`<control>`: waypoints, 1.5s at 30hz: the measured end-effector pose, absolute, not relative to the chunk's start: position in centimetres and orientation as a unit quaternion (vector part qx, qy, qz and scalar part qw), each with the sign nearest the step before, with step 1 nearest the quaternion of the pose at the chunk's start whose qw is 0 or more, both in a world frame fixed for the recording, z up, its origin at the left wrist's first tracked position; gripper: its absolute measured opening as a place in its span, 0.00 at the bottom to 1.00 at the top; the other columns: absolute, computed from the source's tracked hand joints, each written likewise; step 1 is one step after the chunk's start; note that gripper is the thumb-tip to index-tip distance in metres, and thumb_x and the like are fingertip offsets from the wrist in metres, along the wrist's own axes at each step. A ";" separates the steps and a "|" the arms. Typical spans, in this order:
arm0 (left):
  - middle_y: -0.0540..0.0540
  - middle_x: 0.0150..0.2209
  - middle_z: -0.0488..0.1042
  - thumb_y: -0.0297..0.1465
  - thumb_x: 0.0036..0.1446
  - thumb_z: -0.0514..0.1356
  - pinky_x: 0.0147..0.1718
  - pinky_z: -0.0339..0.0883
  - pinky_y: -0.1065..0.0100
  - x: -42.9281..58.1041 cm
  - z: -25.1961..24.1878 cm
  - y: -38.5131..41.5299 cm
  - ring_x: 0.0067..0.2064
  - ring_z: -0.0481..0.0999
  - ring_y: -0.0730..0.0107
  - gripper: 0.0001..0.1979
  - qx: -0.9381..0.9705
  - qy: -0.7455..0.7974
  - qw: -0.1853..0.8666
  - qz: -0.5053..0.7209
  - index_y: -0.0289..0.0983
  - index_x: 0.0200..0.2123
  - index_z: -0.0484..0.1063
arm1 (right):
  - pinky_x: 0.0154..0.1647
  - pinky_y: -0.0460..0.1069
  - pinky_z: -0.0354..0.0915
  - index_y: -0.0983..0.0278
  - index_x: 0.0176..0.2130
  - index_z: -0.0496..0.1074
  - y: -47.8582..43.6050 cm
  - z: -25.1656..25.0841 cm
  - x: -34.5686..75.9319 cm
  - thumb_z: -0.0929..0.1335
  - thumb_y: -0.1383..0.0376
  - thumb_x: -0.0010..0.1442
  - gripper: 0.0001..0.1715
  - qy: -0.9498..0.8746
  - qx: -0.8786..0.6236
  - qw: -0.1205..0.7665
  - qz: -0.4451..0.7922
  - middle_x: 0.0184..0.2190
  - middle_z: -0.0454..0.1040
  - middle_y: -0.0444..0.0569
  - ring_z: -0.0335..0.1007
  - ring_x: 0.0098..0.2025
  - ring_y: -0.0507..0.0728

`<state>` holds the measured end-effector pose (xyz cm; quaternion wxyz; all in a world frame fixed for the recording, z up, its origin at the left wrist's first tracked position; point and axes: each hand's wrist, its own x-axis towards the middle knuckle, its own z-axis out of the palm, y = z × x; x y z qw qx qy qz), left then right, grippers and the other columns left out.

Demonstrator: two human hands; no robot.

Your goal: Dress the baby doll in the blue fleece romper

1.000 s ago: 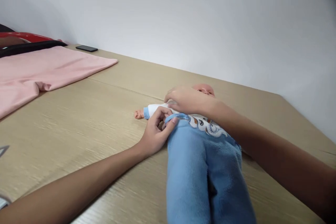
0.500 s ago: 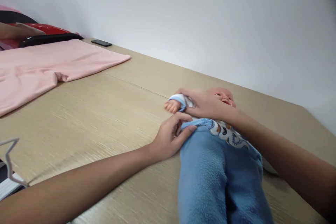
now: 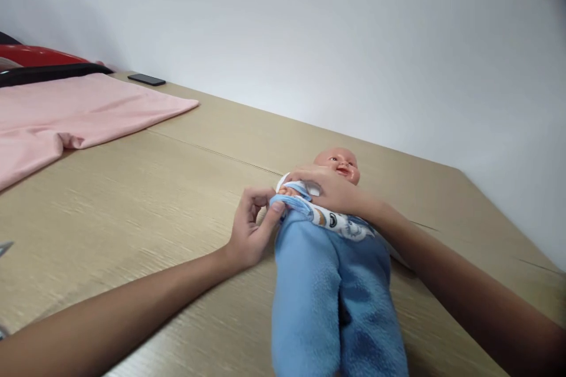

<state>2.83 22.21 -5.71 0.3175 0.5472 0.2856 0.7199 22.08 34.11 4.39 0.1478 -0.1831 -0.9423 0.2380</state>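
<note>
A baby doll point(image 3: 335, 158) lies face up on the table, its legs and lower body inside a blue fleece baby outfit point(image 3: 309, 288) with a white animal patch on the front. My left hand point(image 3: 252, 230) pinches the outfit's edge at the doll's side between thumb and fingers. Across the chest reaches my right hand point(image 3: 331, 189), closed around the doll's arm at its white sleeve with blue cuff point(image 3: 300, 189). The doll's small hand point(image 3: 287, 191) is at the outfit's edge, partly hidden by it.
A pink cloth point(image 3: 110, 103) is spread at the left of the wooden table point(image 3: 198, 188). Behind it are a phone point(image 3: 147, 79) and a red and black object point(image 3: 48, 59). A white wall point(image 3: 265, 41) borders the far edge.
The doll's arm has been bent down, bringing its hand from beside the body to the outfit's edge. My left hand has lifted that edge slightly. The camera view has shifted too.
</note>
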 end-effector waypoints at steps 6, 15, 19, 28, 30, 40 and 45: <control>0.58 0.25 0.66 0.50 0.70 0.69 0.28 0.61 0.71 2.4 -3.9 24.2 0.28 0.66 0.72 0.19 0.477 0.337 0.465 0.665 0.43 0.44 0.70 | 0.64 0.59 0.70 0.60 0.49 0.83 33.5 4.8 22.2 0.71 0.67 0.65 0.14 -0.936 -0.174 0.106 0.287 0.58 0.83 0.55 0.79 0.59 0.65; 0.49 0.43 0.80 0.52 0.65 0.73 0.47 0.72 0.69 2.3 -4.6 25.7 0.48 0.79 0.66 0.23 0.446 0.355 0.554 0.607 0.40 0.44 0.73 | 0.61 0.56 0.71 0.61 0.47 0.80 30.4 7.2 21.4 0.67 0.56 0.74 0.15 -0.824 -0.443 0.097 0.339 0.55 0.84 0.56 0.78 0.61 0.66; 0.51 0.40 0.80 0.53 0.57 0.77 0.39 0.71 0.71 2.4 -4.7 26.5 0.40 0.78 0.70 0.28 0.405 0.353 0.596 0.597 0.42 0.44 0.71 | 0.47 0.55 0.66 0.62 0.43 0.74 28.9 6.0 20.8 0.68 0.59 0.73 0.09 -0.824 -0.539 0.110 0.137 0.47 0.84 0.58 0.79 0.49 0.66; 0.51 0.33 0.80 0.54 0.43 0.83 0.31 0.71 0.70 3.1 -5.2 29.9 0.32 0.77 0.69 0.35 0.384 0.344 0.690 0.509 0.40 0.41 0.71 | 0.35 0.51 0.56 0.60 0.36 0.67 30.1 3.9 20.8 0.67 0.60 0.71 0.10 -0.793 -0.565 0.160 0.163 0.35 0.81 0.49 0.73 0.36 0.59; 0.52 0.34 0.79 0.53 0.45 0.82 0.31 0.70 0.71 3.1 -4.9 29.9 0.32 0.76 0.70 0.34 0.392 0.339 0.689 0.507 0.41 0.42 0.71 | 0.36 0.51 0.57 0.60 0.38 0.69 29.8 4.0 20.9 0.67 0.61 0.70 0.07 -0.793 -0.565 0.170 0.154 0.37 0.81 0.50 0.74 0.38 0.59; 0.54 0.34 0.79 0.50 0.54 0.79 0.29 0.65 0.72 2.7 -4.4 30.3 0.30 0.75 0.71 0.28 0.426 0.356 0.686 0.469 0.43 0.45 0.70 | 0.39 0.52 0.59 0.60 0.39 0.70 29.4 3.5 21.3 0.68 0.60 0.69 0.07 -0.793 -0.549 0.229 0.134 0.35 0.82 0.51 0.76 0.38 0.61; 0.48 0.35 0.81 0.41 0.48 0.80 0.38 0.73 0.66 3.8 -4.0 31.7 0.36 0.79 0.64 0.22 0.422 0.341 0.729 0.418 0.39 0.40 0.76 | 0.43 0.51 0.65 0.59 0.38 0.66 30.0 3.1 21.8 0.68 0.58 0.69 0.10 -0.773 -0.553 0.254 0.179 0.37 0.81 0.48 0.78 0.41 0.59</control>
